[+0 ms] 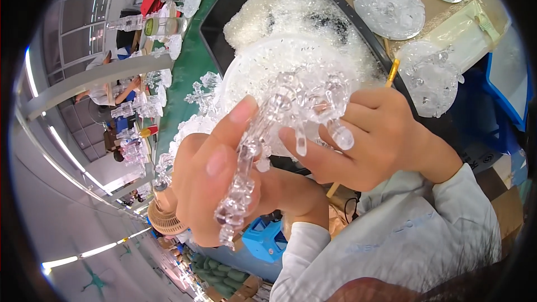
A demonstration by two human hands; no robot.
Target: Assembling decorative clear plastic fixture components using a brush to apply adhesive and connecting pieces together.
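My left hand (204, 184) is closed around a clear plastic ornament (279, 103), a knobbly figure with a beaded stem hanging down past the fingers. The ornament is tilted over a white round disc (246, 72) strewn with clear flakes. My right hand (375, 140) is curled at the ornament's right side, fingers against or very near its lower prongs. A thin yellow-tipped stick (393, 72) passes through the right hand, its other end showing below the palm. Where the fingers grip the stick is hidden.
A black tray (215, 22) heaped with glittering flakes (279, 5) lies beneath my hands. Clear round-based ornaments (389, 8) stand at the right; more line the green table (187, 67) at left. A blue bin (503, 89) is at right, a blue stool (264, 239) below. People work farther off.
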